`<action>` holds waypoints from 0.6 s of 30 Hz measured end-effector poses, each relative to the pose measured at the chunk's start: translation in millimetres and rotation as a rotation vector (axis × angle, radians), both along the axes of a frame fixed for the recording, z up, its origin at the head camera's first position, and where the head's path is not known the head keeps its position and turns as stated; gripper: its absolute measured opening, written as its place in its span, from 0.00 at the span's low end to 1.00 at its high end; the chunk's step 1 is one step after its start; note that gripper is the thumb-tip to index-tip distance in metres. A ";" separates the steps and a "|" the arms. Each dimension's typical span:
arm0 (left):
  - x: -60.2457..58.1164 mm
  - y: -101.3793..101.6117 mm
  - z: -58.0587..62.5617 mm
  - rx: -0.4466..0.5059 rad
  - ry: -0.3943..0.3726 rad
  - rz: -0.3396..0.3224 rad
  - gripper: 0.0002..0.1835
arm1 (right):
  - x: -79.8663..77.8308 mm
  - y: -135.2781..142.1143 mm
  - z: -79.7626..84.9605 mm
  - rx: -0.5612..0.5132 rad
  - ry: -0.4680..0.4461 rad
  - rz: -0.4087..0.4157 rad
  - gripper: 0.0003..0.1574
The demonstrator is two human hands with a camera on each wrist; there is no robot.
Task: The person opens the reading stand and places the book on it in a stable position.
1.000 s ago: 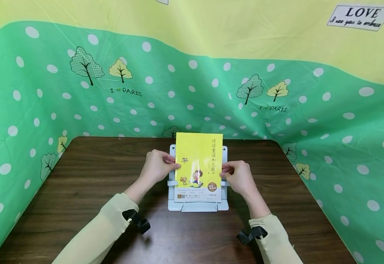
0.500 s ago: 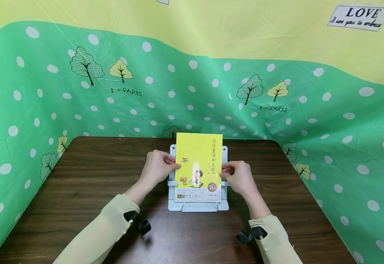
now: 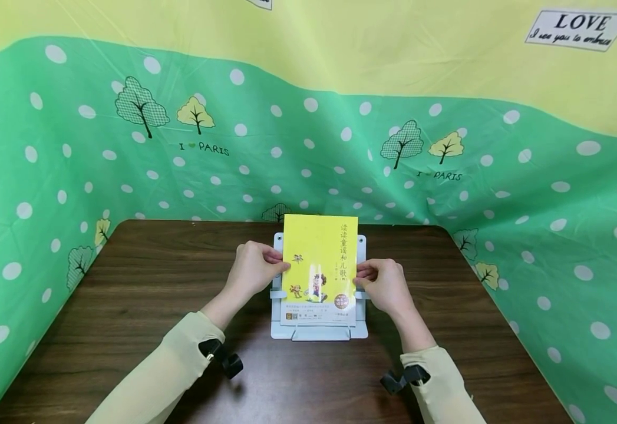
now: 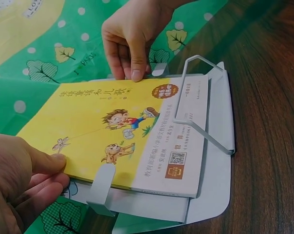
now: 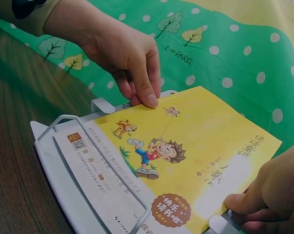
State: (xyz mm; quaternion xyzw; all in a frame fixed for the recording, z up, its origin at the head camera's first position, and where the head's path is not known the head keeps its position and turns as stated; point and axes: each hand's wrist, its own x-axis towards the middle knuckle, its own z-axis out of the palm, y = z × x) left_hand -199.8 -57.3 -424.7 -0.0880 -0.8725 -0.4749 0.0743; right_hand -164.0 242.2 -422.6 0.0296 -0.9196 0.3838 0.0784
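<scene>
A yellow children's book (image 3: 308,247) with a white lower band leans on a pale metal book stand (image 3: 361,330). My left hand (image 3: 252,268) pinches the book's left edge, thumb on the cover and fingers behind. On the opposite edge, my right hand (image 3: 385,284) pinches it the same way, a little lower. In the left wrist view, a side clip (image 4: 102,187) of the stand laps over the cover near my left thumb. The wire holder (image 4: 205,129) crosses the book's bottom part. Most of the stand's back plate is hidden by the book.
The stand rests on a dark wooden table (image 3: 154,294). A green and yellow printed cloth (image 3: 308,141) hangs behind the table and along both sides. Black straps with camera mounts (image 3: 223,358) sit on both wrists.
Both hands keep their hold and the book stays in place on the stand. The head view has shifted very slightly.
</scene>
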 end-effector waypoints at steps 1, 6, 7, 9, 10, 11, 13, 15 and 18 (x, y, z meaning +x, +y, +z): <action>0.1 0.0 0.1 0.003 0.000 -0.001 0.09 | 0.1 0.0 -0.2 -0.001 0.000 -0.001 0.17; 0.8 -0.3 1.6 0.006 0.013 -0.006 0.09 | -0.8 0.6 -1.0 -0.008 0.009 0.000 0.17; 0.9 -0.4 2.1 0.004 0.017 -0.006 0.09 | -1.2 0.8 -1.2 -0.007 0.014 0.001 0.17; 1.1 -0.7 2.9 0.002 0.024 -0.008 0.09 | -1.9 0.6 -1.1 -0.006 0.024 0.002 0.17; 1.2 -0.9 3.4 0.001 0.029 -0.010 0.10 | -2.2 0.5 -1.0 -0.007 0.029 0.003 0.17; 1.6 -1.1 4.0 0.002 0.031 -0.013 0.10 | -2.6 0.3 -0.7 -0.004 0.036 0.003 0.17; 2.5 -1.4 4.9 0.002 0.041 -0.016 0.10 | -2.5 0.3 -0.2 -0.005 0.050 0.002 0.17; 3.4 -1.8 6.2 0.005 0.051 -0.020 0.10 | -2.3 0.2 0.3 -0.006 0.072 -0.002 0.18; 4.7 -2.6 7.5 0.001 0.065 -0.022 0.10 | -2.5 0.3 0.5 -0.012 0.107 -0.008 0.20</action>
